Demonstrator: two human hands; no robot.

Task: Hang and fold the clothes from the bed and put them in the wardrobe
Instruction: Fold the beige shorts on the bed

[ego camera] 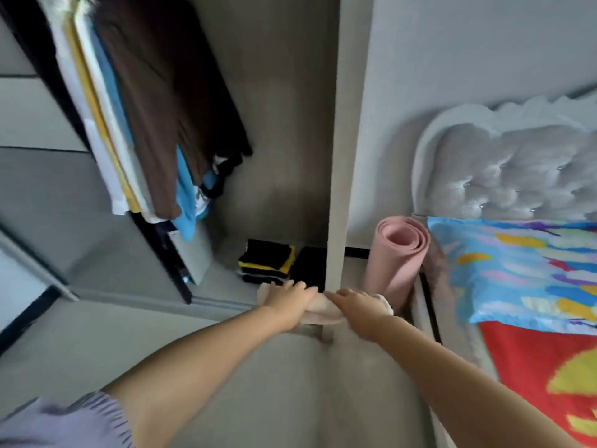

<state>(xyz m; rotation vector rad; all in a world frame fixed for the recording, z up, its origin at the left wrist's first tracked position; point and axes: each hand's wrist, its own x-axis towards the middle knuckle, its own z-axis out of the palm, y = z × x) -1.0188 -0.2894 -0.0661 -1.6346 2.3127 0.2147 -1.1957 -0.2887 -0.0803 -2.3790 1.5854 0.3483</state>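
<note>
Both hands are carrying a folded, pale peach garment point(323, 310) toward the bottom of the wardrobe point(336, 156). The left hand point(286, 300) lies over the garment's left end and the right hand point(357, 305) over its right end, fingers point(302, 287) laid along the cloth and slightly bent around it; they appear to be holding it from above, though motion blur hides how far the fingers wrap underneath.

The garment sits at about 6 o'clock from the two piles already on the wardrobe floor: a black-and-yellow folded stack point(266, 261) and, just beside it at 3 o'clock, a black folded pile point(308, 266). The garment is near these piles, in front of them, and partly level with the wardrobe's upright side panel. Hanging clothes point(139, 124) fill the rail at 10 o'clock. A rolled pink mat point(397, 253) stands outside the wardrobe at 2 o'clock from the hands, and the bed point(533, 276) with its bright pillow lies at 3 o'clock.

The step in hand looks like stowing a folded piece. The next move likely calls for steering left of the side panel, setting the garment flat on or beside the piles, and letting go without disturbing the fold.
</note>
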